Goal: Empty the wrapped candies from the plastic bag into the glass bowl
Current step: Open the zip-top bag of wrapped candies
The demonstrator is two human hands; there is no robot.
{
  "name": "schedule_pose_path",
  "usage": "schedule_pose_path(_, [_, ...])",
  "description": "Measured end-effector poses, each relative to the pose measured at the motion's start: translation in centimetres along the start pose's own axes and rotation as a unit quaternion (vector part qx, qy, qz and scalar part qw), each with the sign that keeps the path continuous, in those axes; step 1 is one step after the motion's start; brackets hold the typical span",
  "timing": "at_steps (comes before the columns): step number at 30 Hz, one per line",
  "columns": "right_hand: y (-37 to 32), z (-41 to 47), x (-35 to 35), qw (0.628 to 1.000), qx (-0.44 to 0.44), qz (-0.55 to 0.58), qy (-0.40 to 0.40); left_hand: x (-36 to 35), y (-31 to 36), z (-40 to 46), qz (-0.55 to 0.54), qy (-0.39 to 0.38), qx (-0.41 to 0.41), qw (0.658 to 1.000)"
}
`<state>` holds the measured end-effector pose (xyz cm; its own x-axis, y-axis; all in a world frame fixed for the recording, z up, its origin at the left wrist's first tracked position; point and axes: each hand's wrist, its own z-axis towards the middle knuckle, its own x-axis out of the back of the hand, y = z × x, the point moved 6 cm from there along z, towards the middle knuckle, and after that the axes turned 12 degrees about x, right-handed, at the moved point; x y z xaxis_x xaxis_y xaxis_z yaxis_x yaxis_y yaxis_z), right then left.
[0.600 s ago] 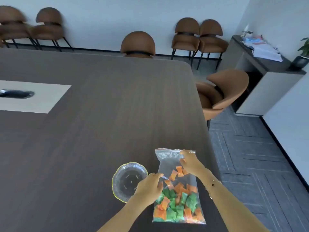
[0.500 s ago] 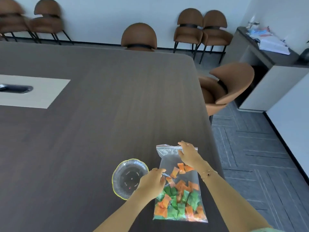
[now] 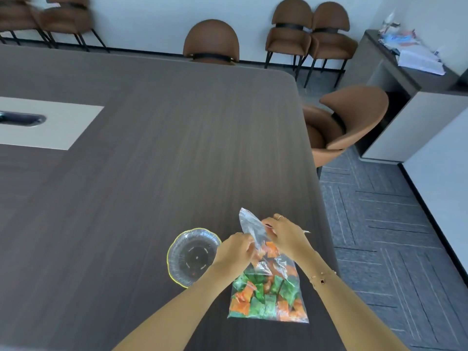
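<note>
A clear plastic bag (image 3: 268, 297) lies near the table's right front edge, its lower half full of orange and green wrapped candies (image 3: 263, 300). The bag's upper part is lifted off the table and crumpled. My left hand (image 3: 234, 250) pinches the bag's left side near the top. My right hand (image 3: 285, 235) grips the upper part from the right. A glass bowl (image 3: 177, 254) with a yellow scalloped rim stands just left of the bag, partly behind my left wrist, with no candies in it.
The dark wood table (image 3: 152, 160) stretches far ahead and left, with a pale inset panel (image 3: 50, 125) holding a cable slot. A brown chair (image 3: 339, 125) stands close to the table's right edge. More chairs line the back wall; a counter (image 3: 405, 72) with papers is at right.
Both hands have closed in on the bag's upper part and raised it off the table; the top, flat before, is now bunched and tilted left. The head camera has dipped slightly.
</note>
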<state>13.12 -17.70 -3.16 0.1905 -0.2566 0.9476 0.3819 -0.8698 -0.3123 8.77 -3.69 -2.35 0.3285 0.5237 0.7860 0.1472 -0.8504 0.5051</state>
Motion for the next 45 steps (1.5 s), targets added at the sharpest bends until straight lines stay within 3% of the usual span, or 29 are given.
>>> schedule_pose_path(3, [-1.0,-1.3,1.7,1.000,-0.001,0.001,0.031,1.0,1.9,-0.5,-0.037,0.029,-0.003,0.999])
schedule_pose_path(8, [-2.3,-2.3,5.3,0.998,0.011,0.012,0.062,2.8,4.0,-1.5,-0.135,0.030,0.064,0.988])
schedule_pose_path(14, [-4.2,-3.8,9.4,0.996,0.042,-0.005,0.082,4.9,5.4,-2.2,-0.177,0.042,0.090,0.979])
schedule_pose_path(20, [-5.7,-5.0,11.1,0.996,0.056,-0.024,0.072,5.9,5.6,-2.8,-0.359,0.001,0.145,0.922])
schedule_pose_path(26, [-5.5,-5.7,10.5,0.994,-0.031,0.098,0.030,5.8,5.2,-4.1,-0.312,-0.032,0.055,0.948])
schedule_pose_path(31, [-5.9,-6.9,9.7,0.986,-0.046,0.156,0.022,5.1,3.9,-5.2,-0.273,-0.020,0.015,0.962])
schedule_pose_path(39, [-7.5,-8.2,10.0,0.986,-0.035,0.161,0.004,5.2,3.4,-6.8,-0.252,-0.041,-0.016,0.967])
schedule_pose_path(45, [-7.2,-8.4,9.0,0.977,-0.068,0.204,-0.012,4.5,2.6,-7.9,-0.297,-0.054,0.026,0.953])
